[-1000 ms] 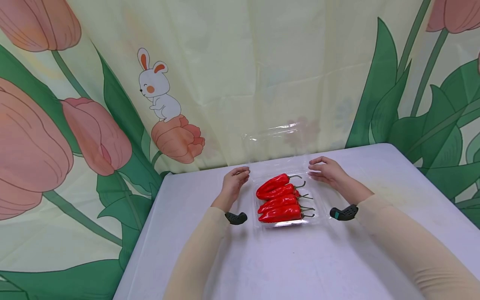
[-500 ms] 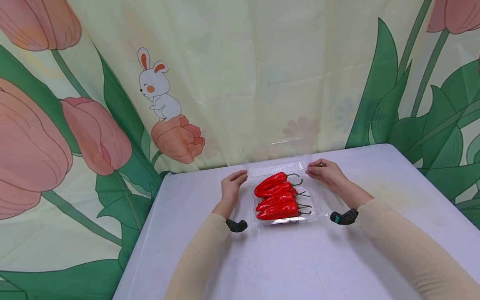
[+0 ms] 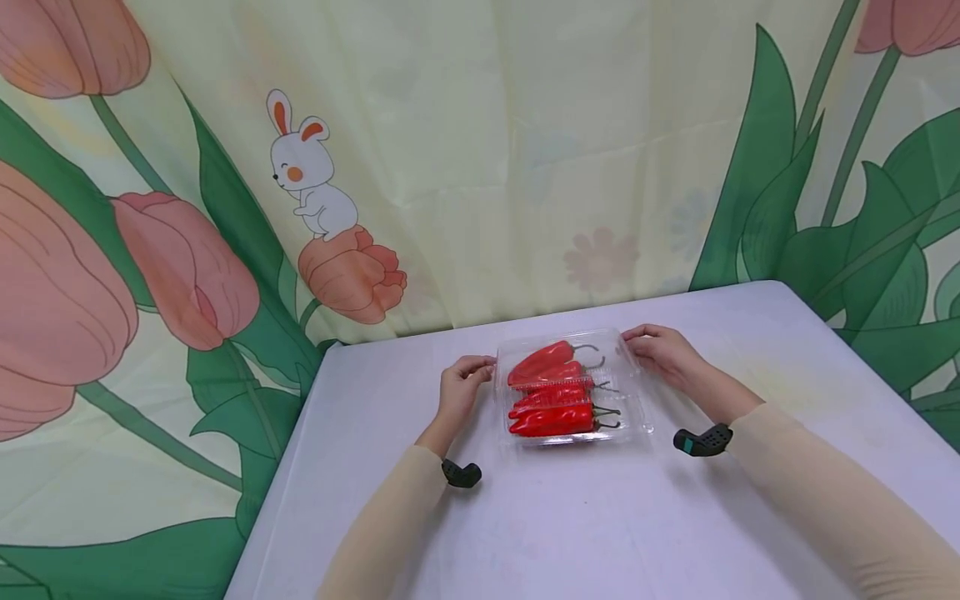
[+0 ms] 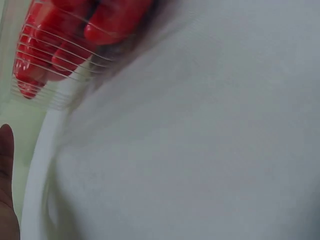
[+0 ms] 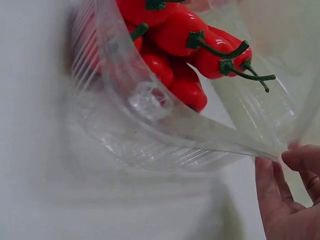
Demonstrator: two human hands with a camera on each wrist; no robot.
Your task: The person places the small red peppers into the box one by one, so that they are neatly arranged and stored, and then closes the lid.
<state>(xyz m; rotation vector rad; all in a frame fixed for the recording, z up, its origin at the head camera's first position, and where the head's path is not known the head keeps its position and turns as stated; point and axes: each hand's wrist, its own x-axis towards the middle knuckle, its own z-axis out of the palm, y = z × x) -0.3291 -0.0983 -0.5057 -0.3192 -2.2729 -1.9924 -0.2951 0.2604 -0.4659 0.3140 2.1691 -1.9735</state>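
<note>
A clear plastic clamshell box sits on the table, several red peppers with green stems lying inside. Its clear lid is folded forward over the back peppers, and a ribbed strip crosses the middle ones. At the back right corner, my right hand pinches the plastic rim between thumb and fingers, as the right wrist view also shows. My left hand has its fingertips at the box's left edge, near the back, apparently pinching it. In the left wrist view only a finger shows, with the contact out of sight.
A white cloth covers the table. Close behind its back edge hangs a curtain printed with tulips and a rabbit. A black wrist device is worn on the left wrist, another on the right.
The lid has swung from upright behind the box forward over the peppers. Both hands have shifted slightly toward me along with it. The peppers stay in the box.
</note>
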